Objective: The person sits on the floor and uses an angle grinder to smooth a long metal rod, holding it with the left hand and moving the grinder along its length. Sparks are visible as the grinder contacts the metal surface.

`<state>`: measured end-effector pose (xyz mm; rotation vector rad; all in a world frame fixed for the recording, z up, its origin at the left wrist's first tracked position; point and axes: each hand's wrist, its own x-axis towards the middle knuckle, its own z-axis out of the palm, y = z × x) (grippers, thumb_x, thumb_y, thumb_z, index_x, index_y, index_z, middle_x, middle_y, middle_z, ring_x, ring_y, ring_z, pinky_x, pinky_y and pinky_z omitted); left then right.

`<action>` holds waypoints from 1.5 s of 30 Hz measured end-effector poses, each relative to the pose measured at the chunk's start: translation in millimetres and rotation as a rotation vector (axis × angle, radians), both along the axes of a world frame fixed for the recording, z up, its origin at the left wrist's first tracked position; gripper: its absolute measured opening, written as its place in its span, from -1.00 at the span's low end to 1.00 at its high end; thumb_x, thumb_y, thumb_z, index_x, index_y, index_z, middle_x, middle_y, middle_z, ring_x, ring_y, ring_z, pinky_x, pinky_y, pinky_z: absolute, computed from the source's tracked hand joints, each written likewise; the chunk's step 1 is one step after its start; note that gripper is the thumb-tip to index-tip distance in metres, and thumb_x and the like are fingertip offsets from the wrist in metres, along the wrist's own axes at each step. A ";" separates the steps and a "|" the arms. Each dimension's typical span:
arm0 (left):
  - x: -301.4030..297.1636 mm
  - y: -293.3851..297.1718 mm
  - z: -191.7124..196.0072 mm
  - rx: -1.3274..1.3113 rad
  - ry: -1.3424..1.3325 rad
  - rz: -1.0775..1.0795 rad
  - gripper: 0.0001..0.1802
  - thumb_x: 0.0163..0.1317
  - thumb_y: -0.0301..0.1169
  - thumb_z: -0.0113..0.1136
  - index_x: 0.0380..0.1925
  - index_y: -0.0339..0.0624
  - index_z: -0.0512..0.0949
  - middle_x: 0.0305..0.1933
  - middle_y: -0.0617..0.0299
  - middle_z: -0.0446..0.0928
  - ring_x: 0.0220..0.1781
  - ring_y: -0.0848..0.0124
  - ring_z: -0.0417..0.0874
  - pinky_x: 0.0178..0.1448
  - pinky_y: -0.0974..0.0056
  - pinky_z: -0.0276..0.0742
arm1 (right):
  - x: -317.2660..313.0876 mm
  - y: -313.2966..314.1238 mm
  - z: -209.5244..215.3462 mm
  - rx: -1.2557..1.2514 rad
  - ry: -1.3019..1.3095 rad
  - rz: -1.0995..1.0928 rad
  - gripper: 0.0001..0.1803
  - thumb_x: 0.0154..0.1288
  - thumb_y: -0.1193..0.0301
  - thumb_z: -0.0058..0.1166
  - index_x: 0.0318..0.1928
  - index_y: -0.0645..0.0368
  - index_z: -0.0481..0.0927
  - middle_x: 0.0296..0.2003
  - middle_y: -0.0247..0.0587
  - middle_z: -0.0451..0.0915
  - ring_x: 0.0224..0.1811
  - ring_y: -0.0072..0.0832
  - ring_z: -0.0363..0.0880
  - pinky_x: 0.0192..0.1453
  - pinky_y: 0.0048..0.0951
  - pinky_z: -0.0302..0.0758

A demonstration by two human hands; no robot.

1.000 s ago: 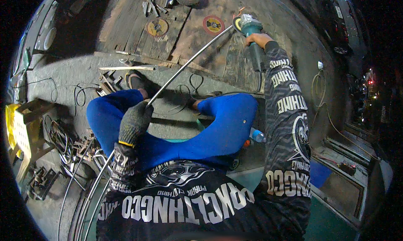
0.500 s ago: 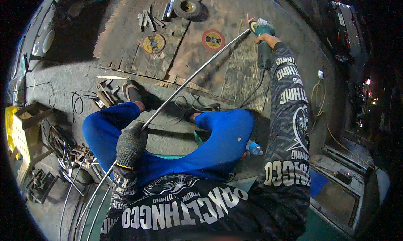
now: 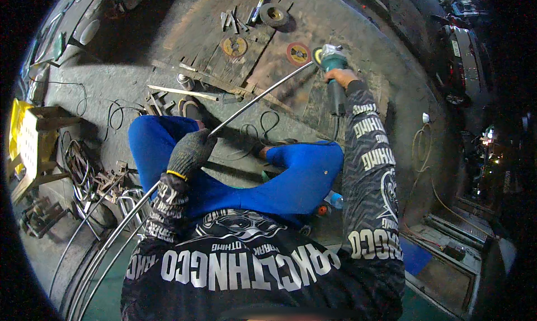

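Left hand (image 3: 191,151), in a grey knit glove with a yellow cuff: fingers curled shut around a long thin metal rod (image 3: 254,97), gripping it roughly mid-length above the left knee of the blue trousers (image 3: 302,181). The rod runs on past the fingers in both directions, up and to the right toward the far hand, and down to the left past the wrist, where it joins other curved rods (image 3: 103,248) near the floor. Right hand (image 3: 340,76), bare, arm stretched forward: fingers closed around the dark body of a green angle grinder (image 3: 334,61), whose head sits just beyond the fingertips and meets the far tip of the rod; whether the two touch cannot be told. Beyond both hands, on the worn wooden boards (image 3: 224,47): a red grinding disc (image 3: 298,53), a yellow-labelled disc (image 3: 235,47), a dark thick wheel (image 3: 274,14). Between the knees: loose black cable (image 3: 263,125).
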<state>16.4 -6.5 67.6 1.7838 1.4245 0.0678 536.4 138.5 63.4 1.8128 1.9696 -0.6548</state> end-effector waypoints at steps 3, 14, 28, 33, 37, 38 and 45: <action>-2.0 -2.2 -4.2 -0.009 -0.033 0.003 -0.62 0.37 -0.13 0.08 -0.12 -0.21 0.64 -0.19 -0.22 0.66 -0.07 -0.18 0.67 -0.01 -0.16 0.56 | -39.8 -25.8 -0.3 -0.062 0.095 -0.033 -0.73 0.34 0.16 0.02 -0.05 -0.37 0.74 0.04 -0.20 0.71 0.05 -0.14 0.69 0.19 -0.20 0.56; -11.1 8.5 -42.2 0.229 -0.119 -0.313 -0.59 0.33 -0.17 0.04 -0.31 -0.36 0.63 -0.16 -0.29 0.64 -0.07 -0.19 0.66 0.07 -0.13 0.54 | -192.6 -92.0 26.1 -0.013 0.155 -0.391 -0.43 -0.25 -0.05 0.44 -0.26 0.09 0.79 -0.22 0.21 0.72 -0.14 -0.04 0.72 -0.03 -0.20 0.61; -16.5 29.4 -80.4 0.638 -0.102 -0.588 -0.75 -0.06 -0.18 0.46 -0.46 -0.08 0.72 -0.41 0.15 0.72 -0.32 0.12 0.75 -0.18 0.07 0.63 | -267.8 -129.0 39.1 0.048 0.402 -0.353 -0.51 -0.18 0.16 0.46 -0.26 0.25 0.74 -0.22 0.12 0.74 -0.16 -0.10 0.74 0.02 -0.17 0.63; -4.3 4.9 -85.2 0.572 0.165 -0.695 -0.76 0.11 -0.26 0.28 -0.26 -0.13 0.69 -0.18 0.01 0.68 -0.12 0.04 0.74 -0.04 0.04 0.66 | -261.7 -161.8 60.1 0.145 0.325 -0.464 -0.35 -0.26 0.21 0.53 -0.17 0.44 0.68 -0.16 0.22 0.72 -0.07 -0.09 0.74 0.07 -0.17 0.62; -7.7 -3.6 -95.3 0.655 0.063 -0.660 -0.83 0.08 -0.33 0.29 -0.35 -0.16 0.64 -0.30 0.01 0.62 -0.20 -0.02 0.70 -0.10 0.01 0.65 | -247.1 -162.6 50.4 0.092 0.262 -0.505 -0.28 -0.35 0.17 0.56 -0.21 0.52 0.67 -0.16 0.21 0.73 -0.08 -0.07 0.73 0.02 -0.20 0.62; -4.8 -3.0 -97.7 0.315 0.001 -0.425 -0.82 0.06 -0.33 0.30 -0.35 -0.15 0.64 -0.31 0.02 0.62 -0.23 -0.01 0.69 -0.14 -0.01 0.64 | -242.0 -160.2 44.4 0.084 0.212 -0.522 -0.27 -0.36 0.16 0.56 -0.20 0.51 0.67 -0.16 0.20 0.73 -0.08 -0.07 0.74 0.02 -0.20 0.61; -3.3 -6.6 -103.3 0.623 0.012 -0.565 -0.87 0.13 -0.41 0.24 -0.34 -0.18 0.64 -0.32 -0.01 0.61 -0.21 -0.02 0.69 -0.17 -0.02 0.63 | -170.0 -129.3 11.1 0.025 0.133 -0.427 -0.41 -0.17 0.07 0.48 -0.12 0.18 0.78 -0.08 0.28 0.69 0.03 -0.02 0.71 0.16 -0.13 0.60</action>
